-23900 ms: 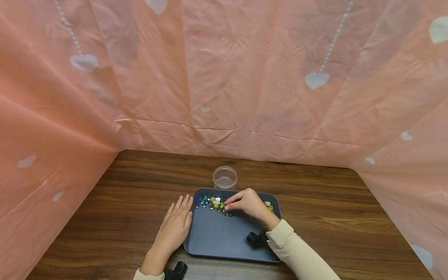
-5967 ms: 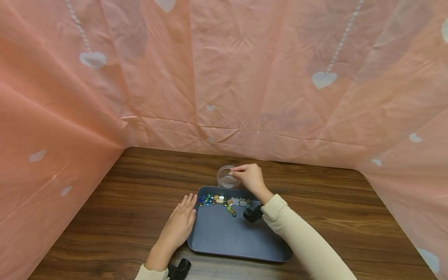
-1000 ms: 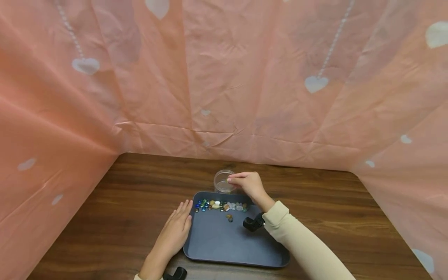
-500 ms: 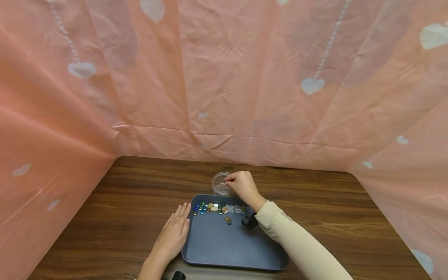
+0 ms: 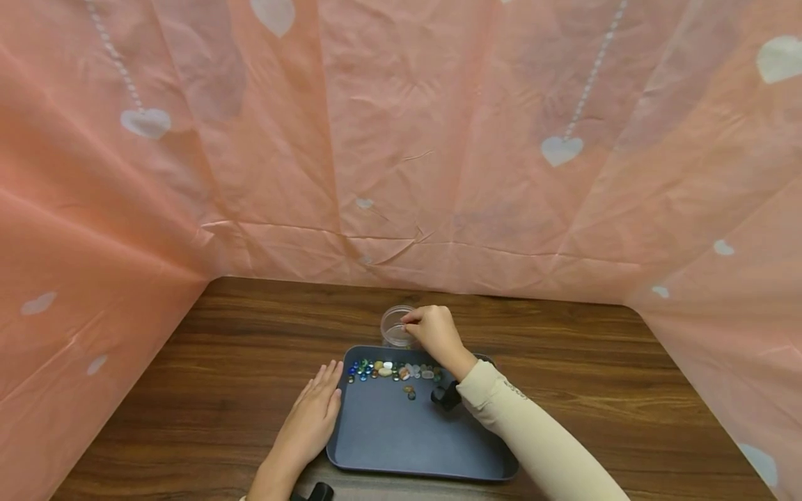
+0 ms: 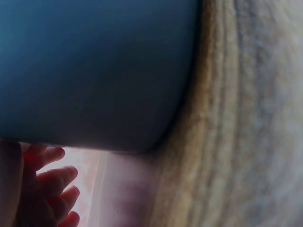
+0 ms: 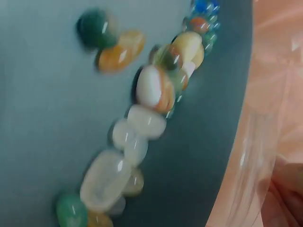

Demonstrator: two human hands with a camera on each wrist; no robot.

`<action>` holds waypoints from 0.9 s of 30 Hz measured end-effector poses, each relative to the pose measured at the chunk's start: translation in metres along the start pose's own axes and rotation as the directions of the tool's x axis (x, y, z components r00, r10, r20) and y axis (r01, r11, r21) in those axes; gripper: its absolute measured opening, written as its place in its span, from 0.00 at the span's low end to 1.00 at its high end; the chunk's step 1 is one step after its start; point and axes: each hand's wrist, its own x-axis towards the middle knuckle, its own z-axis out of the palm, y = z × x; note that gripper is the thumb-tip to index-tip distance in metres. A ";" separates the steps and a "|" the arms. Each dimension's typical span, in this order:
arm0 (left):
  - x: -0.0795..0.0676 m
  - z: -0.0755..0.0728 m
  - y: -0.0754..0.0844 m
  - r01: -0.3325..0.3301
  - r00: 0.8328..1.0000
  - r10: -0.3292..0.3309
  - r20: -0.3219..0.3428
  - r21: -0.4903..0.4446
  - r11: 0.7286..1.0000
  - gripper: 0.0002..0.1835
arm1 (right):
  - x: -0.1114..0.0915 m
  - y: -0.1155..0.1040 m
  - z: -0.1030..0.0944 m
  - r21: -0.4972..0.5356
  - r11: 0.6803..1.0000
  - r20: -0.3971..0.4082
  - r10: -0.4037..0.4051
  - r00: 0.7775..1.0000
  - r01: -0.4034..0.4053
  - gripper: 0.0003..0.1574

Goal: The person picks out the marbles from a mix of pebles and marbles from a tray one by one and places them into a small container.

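pinch the glossy multicoloured rounded stones (image 5: 385, 372), likely hard, light and slippery, by their sides along the far side of the dark grey rectangular tray (image 5: 416, 438); your left grip (image 5: 313, 414) is relaxed, but whether your right grip (image 5: 438, 339) grasps anything cannot be told.

There is one tray (image 5: 413, 438), one clear tub (image 5: 385, 325) and one counter (image 5: 633, 390). There is one left hand (image 5: 313, 414), one right hand (image 5: 438, 339) and two black wrist gadgets (image 5: 445, 396). One green stone (image 7: 96, 28) sits off the long row (image 7: 104, 182), which is too squashed together to count.
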 end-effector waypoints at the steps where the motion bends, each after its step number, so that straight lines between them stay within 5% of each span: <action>1: 0.000 0.000 0.000 0.000 1.000 0.000 0.002 -0.001 1.000 0.26 | -0.003 0.000 0.000 0.029 1.000 -0.017 0.010 1.000 -0.010 0.04; 9: 0.001 -0.001 0.000 -0.003 1.000 0.003 0.001 0.002 1.000 0.26 | -0.030 -0.005 0.006 0.302 0.945 -0.069 0.156 0.985 -0.128 0.06; 18: 0.003 -0.002 -0.001 -0.003 1.000 0.003 -0.006 -0.001 1.000 0.26 | -0.045 -0.001 0.011 0.400 0.872 0.042 0.292 0.956 -0.284 0.05; 27: 0.001 -0.002 0.000 -0.007 1.000 0.007 -0.007 -0.005 1.000 0.26 | -0.056 0.007 0.024 0.367 0.879 0.133 0.275 0.952 -0.305 0.05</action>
